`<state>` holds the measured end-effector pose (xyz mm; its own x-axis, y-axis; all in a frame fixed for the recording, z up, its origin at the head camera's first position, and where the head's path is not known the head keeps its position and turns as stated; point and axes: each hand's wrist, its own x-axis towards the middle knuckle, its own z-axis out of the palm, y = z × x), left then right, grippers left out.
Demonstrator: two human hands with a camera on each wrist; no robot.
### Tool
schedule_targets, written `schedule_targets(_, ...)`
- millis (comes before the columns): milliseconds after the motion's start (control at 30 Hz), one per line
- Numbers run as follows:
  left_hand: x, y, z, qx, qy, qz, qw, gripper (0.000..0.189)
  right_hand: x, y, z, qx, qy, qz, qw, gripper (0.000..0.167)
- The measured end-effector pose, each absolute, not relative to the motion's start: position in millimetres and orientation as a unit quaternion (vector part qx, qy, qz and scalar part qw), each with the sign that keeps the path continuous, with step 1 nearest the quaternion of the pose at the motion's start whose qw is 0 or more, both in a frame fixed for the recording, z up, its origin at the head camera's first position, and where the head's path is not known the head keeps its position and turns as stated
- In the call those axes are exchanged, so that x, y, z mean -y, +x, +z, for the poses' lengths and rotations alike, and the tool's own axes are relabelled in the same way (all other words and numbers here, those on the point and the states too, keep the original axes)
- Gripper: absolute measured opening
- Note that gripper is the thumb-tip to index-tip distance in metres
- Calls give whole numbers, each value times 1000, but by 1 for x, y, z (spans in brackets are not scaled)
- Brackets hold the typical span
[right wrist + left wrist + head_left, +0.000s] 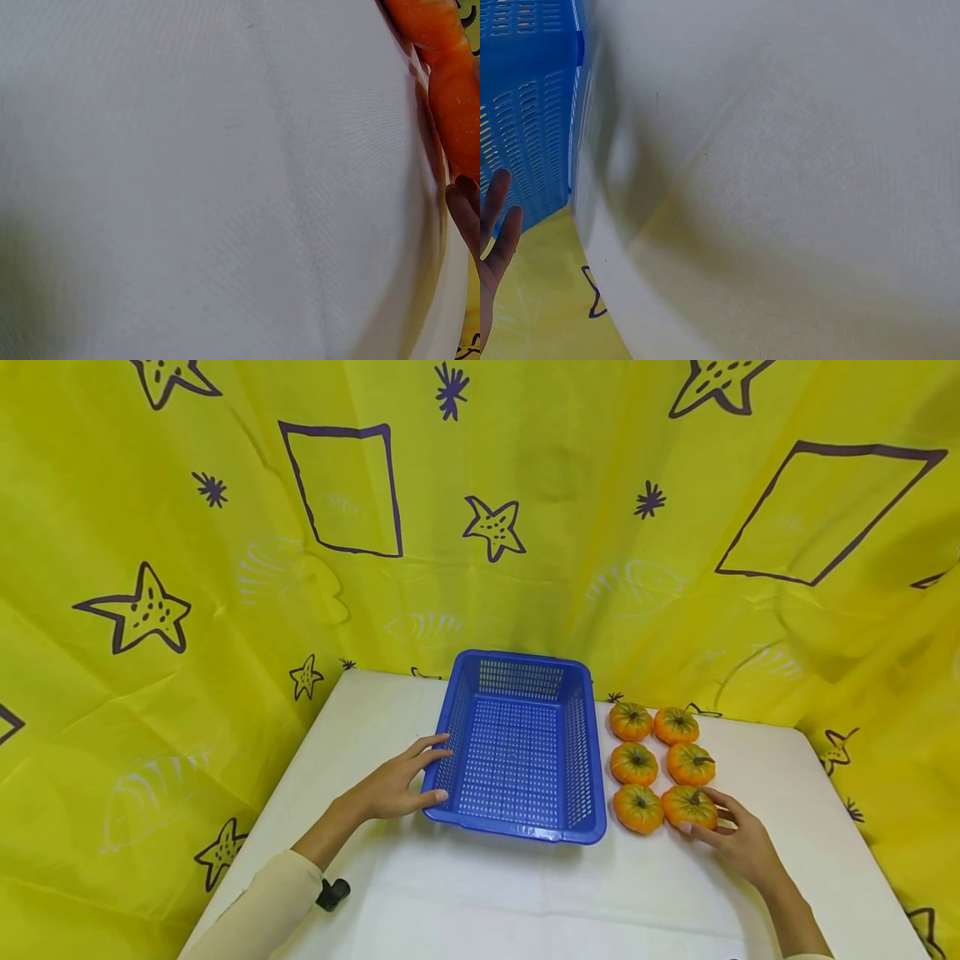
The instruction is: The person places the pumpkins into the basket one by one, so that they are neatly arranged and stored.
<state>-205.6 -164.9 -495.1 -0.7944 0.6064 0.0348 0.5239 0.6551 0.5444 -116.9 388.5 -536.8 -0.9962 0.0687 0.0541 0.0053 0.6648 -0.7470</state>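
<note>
A blue plastic basket [517,831] with slotted walls stands on the white table. My left hand [393,785] rests at its left rim, fingers spread and fairly straight. In the left wrist view, two fingertips [506,232] show beside the basket wall [525,142]. To the right of the basket, several small orange-and-green pumpkins sit in two columns. My right hand [738,839] holds the nearest pumpkin of the right column [686,808], thumb in front and fingers curled at its right side. In the right wrist view, that hand [466,217] and the orange pumpkin skin [454,112] show only at the edge.
Another pumpkin [638,809] stands right beside the held one, with more [633,764] behind. A small black object [333,894] lies near my left sleeve. Yellow patterned cloth [555,593] hangs behind and along both sides of the white-covered table [540,902].
</note>
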Motion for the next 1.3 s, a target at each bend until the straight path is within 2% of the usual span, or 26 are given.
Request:
schedule_targets(400, 164, -205, -496, -908, 304, 277, 78, 69, -394, -110, -529, 904, -47, 422, 48, 71)
schedule_targets(700, 164, -205, -496, -905, 306, 285, 75, 70, -388, -110, -514, 885, -18, 458, 80, 70)
schedule_targets(1300, 163, -204, -496, -904, 306, 287, 78, 71, -344, -129, -469, 883, 45, 459, 84, 71)
